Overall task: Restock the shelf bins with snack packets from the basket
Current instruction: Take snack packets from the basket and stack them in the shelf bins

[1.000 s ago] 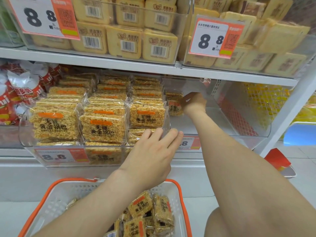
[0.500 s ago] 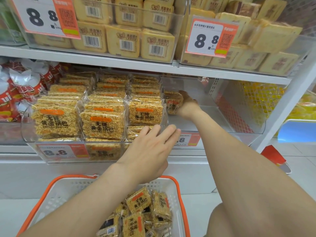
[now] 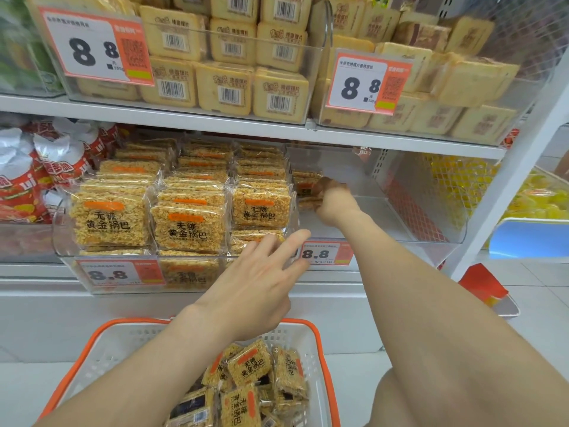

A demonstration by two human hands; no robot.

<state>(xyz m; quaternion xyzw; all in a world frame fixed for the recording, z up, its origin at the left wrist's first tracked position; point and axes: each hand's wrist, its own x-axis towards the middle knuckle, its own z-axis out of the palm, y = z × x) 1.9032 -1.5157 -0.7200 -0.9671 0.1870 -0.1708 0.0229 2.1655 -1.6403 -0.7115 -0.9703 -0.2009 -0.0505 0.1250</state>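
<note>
Right hand (image 3: 331,202): fingers grasping a snack packet (image 3: 307,187) at the right shelf bin's (image 3: 385,220) left wall. Left hand (image 3: 258,282): fingers released, spread at the left shelf bin's (image 3: 60,238) front edge.

We see golden-yellow snack packets (image 3: 110,221) with orange label strips and black characters inside the clear bin (image 3: 61,241). Left of that bin, the bags (image 3: 58,171) are red and white with silver tops. Above it, pale yellow packets (image 3: 224,87) carry black-and-white barcodes, next to white price tags (image 3: 95,47) with black numerals and orange panels. Below it, the basket (image 3: 123,343) is white mesh with an orange rim.
</note>
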